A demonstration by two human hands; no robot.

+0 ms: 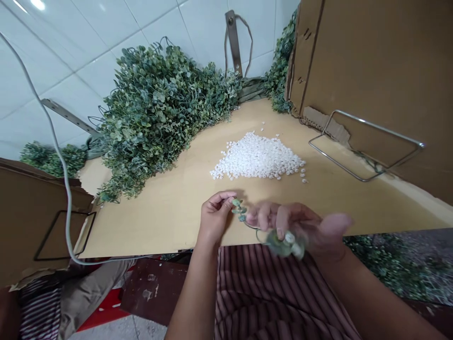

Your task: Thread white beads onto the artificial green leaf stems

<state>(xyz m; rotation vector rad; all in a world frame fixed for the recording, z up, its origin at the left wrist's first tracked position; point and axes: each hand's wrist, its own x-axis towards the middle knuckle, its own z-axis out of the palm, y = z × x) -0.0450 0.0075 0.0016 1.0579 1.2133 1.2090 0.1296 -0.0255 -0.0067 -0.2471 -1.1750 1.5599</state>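
Observation:
Above the table's near edge, my left hand is closed, its thumb and fingertips pinching the tip of an artificial leaf sprig. Small green leaves show just by the pinch, and a thin stem curves right toward a blurred leaf cluster with a whitish bit on it. My right hand is beside that cluster, smeared by motion; its fingers and thumb look apart. Whether it touches the stem is unclear. Beyond both hands lies a heap of small white plastic pieces on the tan tabletop.
A big mound of artificial greenery covers the back left. Cardboard panels rise at both sides, with a metal wire frame at right. A white cable hangs at left. Another person's leg shows lower left.

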